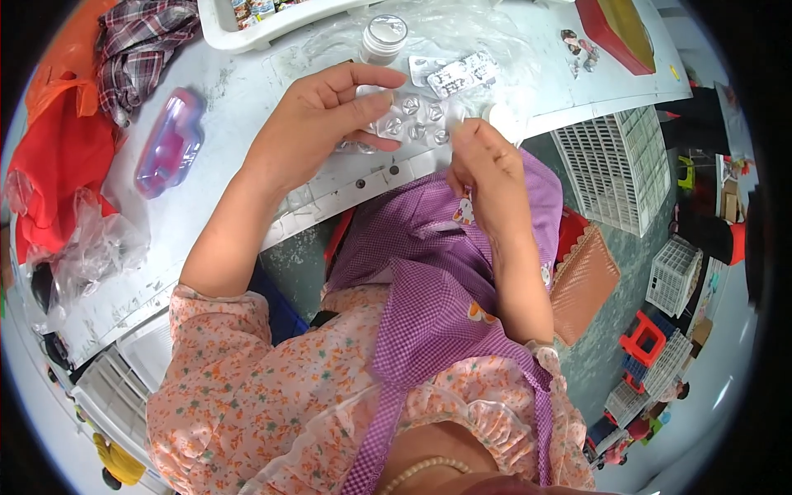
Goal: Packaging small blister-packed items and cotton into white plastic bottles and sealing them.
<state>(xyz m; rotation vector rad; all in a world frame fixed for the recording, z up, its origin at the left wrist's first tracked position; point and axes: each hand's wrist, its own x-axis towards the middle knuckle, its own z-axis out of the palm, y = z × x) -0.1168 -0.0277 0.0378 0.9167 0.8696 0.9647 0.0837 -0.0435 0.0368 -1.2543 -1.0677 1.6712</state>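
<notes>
Near the front edge of the table, a clear blister pack [417, 118] with silvery round pockets is stretched between my two hands. My left hand [318, 120] pinches its left end between the thumb and fingers. At the other end, the thumb and bent fingers of my right hand [493, 165] are closed on the pack's edge, slightly blurred. Just beyond lie silver-backed blister packs [464, 74], one overlapping another. A clear jar [384, 40] with a silvery top stands behind my left fingertips. A white round object [505, 124] is partly hidden behind my right hand.
A white tray [223, 37] holds colourful small packets at the back. On the left are a clear purple-pink case [169, 144], a plaid cloth [140, 49] and red bags [62, 165]. A red-and-gold box [619, 33] sits back right. White crates [615, 165] stand on the floor.
</notes>
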